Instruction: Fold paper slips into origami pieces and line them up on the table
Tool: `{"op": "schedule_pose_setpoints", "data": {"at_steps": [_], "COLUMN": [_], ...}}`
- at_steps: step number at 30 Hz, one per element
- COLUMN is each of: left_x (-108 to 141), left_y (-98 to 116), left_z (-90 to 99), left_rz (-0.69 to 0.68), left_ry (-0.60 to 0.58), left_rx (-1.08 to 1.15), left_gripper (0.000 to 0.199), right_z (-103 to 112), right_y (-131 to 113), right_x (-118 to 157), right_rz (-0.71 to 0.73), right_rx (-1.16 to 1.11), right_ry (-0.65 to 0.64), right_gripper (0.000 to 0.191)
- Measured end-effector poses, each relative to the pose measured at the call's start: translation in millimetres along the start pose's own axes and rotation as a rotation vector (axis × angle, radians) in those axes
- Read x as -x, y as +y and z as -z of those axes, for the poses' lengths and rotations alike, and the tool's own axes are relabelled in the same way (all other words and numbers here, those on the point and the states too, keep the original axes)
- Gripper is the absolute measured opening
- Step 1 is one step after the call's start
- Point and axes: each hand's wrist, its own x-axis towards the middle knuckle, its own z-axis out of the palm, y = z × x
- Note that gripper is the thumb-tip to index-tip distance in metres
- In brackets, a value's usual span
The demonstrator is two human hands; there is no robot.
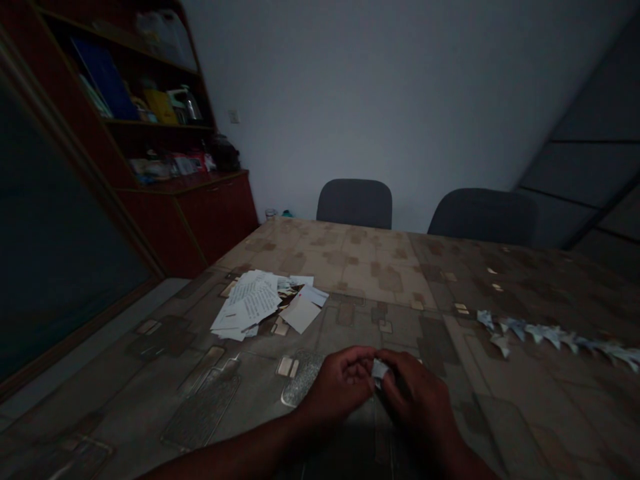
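Close to the table's near side, a small folded piece of pale paper is between my two hands. My left hand has its fingers curled, with the thumb and fingertips pinching the paper's left side. My right hand closes around the paper from the other side, thumb in front. Fingers cover part of the paper, so its full shape is hidden. Beyond my left hand lies a loose pile of printed paper sheets, with a blank cream piece at its right edge. Over to the right runs a row of small folded paper shapes.
A patterned cloth covers the table. Two grey chairs, one in the middle and one to the right, stand at its far edge. A reddish wooden cabinet with filled shelves is at the left. The room is dim.
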Motion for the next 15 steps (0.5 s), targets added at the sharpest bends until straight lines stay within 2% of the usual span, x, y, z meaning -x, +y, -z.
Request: {"op": "schedule_pose_setpoints", "data": {"at_steps": [4, 9, 15], "left_x": [-0.3, 1.7, -1.0], "left_y": [-1.8, -1.7, -5.0], "left_z": [1.8, 1.6, 2.6], "left_rz": [0.038, 0.064, 0.059], "left_ry": [-0.02, -0.055, -0.055], "left_rx": [0.086, 0.138, 0.116], "left_gripper": [0.045, 0.052, 0.054], "right_z": [2.4, 4.1, 3.5], "right_y": [-1.2, -3.1, 1.5], "right_x": [-0.2, 0.9, 2.1], "right_rz": [0.078, -0.014, 0.089], "right_rx": [0.035, 0.053, 0.099], "right_ry": [-0.009, -0.001, -0.018], "right_gripper": [0.027, 0.023, 0.027]}}
